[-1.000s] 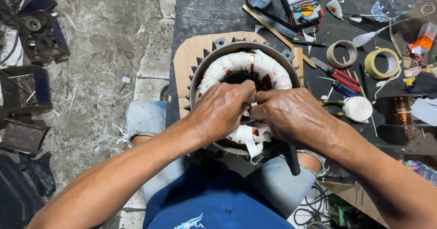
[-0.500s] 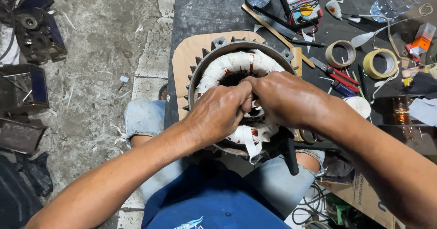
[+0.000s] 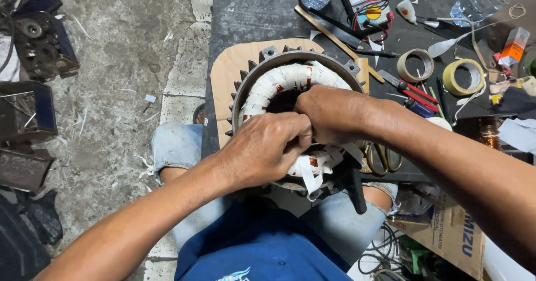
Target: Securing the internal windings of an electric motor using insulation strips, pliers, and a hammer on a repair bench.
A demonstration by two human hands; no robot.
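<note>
The motor stator [image 3: 290,80], a finned metal ring with white-taped windings, lies flat on a cardboard sheet [image 3: 231,69] at the counter's near edge, right over the person's knees, probably so both hands can bear down on it from above. The left hand [image 3: 268,147] and the right hand [image 3: 332,113] meet over the ring's near side, each grip closed tight on the taped winding [image 3: 279,80] there, knuckles touching, apparently pinching the same spot. Two tape rolls [image 3: 416,66] and red-handled pliers [image 3: 413,91] lie toward the counter's right edge, close by.
</note>
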